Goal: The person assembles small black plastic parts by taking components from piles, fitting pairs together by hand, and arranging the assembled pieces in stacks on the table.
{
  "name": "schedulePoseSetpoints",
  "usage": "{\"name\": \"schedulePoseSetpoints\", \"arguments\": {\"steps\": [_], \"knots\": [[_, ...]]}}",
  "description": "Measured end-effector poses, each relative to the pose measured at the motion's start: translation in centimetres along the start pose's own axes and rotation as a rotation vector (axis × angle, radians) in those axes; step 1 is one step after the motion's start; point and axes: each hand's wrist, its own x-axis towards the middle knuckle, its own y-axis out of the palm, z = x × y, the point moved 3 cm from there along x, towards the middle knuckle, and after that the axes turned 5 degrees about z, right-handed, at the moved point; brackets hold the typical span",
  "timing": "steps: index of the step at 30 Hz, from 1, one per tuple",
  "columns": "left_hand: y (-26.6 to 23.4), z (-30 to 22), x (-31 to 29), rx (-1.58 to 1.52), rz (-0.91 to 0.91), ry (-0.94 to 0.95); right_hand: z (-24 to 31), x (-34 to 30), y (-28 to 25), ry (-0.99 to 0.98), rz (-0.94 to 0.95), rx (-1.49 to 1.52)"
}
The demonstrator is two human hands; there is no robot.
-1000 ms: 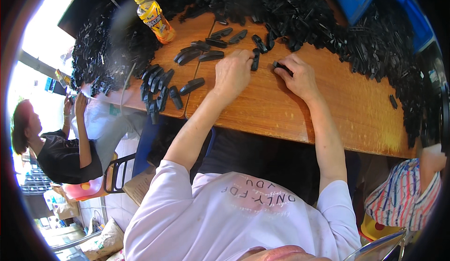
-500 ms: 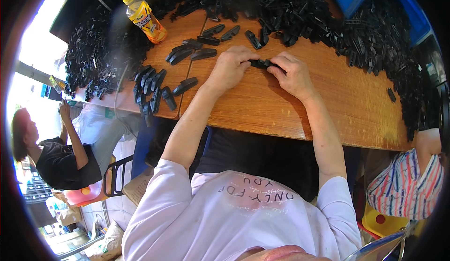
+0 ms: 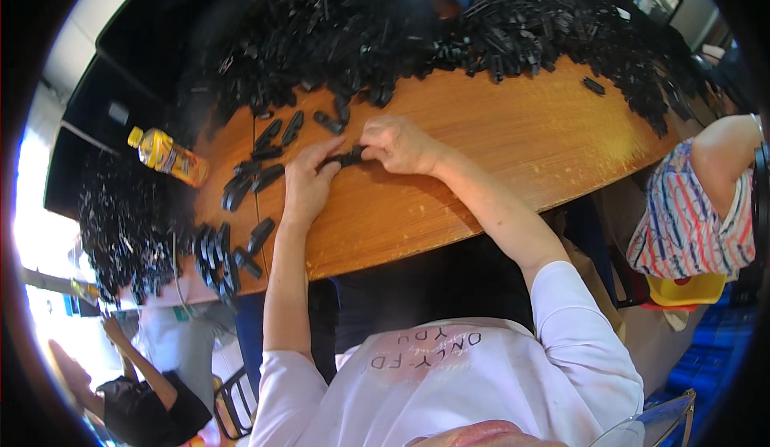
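Observation:
A small, elongated black plastic part [image 3: 348, 158] is stretched between my two hands just above the wooden table. Its left end is at the fingers of my left hand [image 3: 310, 182], which are closed about it. My right hand [image 3: 397, 146] pinches the other end between thumb and fingertips. Just beyond the hands lies a loose black part [image 3: 328, 122]. Left of my left hand, several curved black pieces [image 3: 237, 188] rest on the table, with a tighter group [image 3: 210, 248] nearer its front edge. The fingers hide much of the held part.
Large heaps of black parts [image 3: 321, 38] cover the table's far side and left end. A yellow-capped drink bottle [image 3: 168, 156] lies tilted in view at left. The brown tabletop [image 3: 481, 134] ends before me. One person [image 3: 152, 399] sits left, another in stripes [image 3: 690, 214] right.
My view has turned, so the table and hands appear farther left and tilted. Both hands keep hold of the black part; the loose pieces look the same.

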Motion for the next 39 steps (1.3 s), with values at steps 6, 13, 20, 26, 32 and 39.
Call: {"name": "schedulePoseSetpoints", "arguments": {"steps": [6, 13, 20, 26, 32, 39], "knots": [[0.6, -1.3, 0.4, -0.073, 0.021, -0.106, 1.6, 0.8, 0.8, 0.010, 0.091, -0.073], [0.8, -0.5, -0.1, 0.000, 0.018, -0.059, 0.1, 1.1, -2.3, -0.099, -0.301, -0.101], [1.7, -2.0, 1.0, -0.013, 0.061, -0.080, -14.1, -0.3, -10.6, 0.665, -0.501, -0.541], [1.9, -1.9, 0.8, 0.015, 0.050, -0.079, -14.4, -1.3, -8.0, 0.657, -0.440, -0.709], [1.0, -1.3, 0.1, 0.018, 0.026, -0.081, -9.9, -0.5, -4.2, 0.600, -0.477, -0.624], [-2.4, -0.7, -3.8, 0.457, -0.129, -0.013, -8.0, -2.3, -4.0, 0.455, -0.779, 0.054]]}}
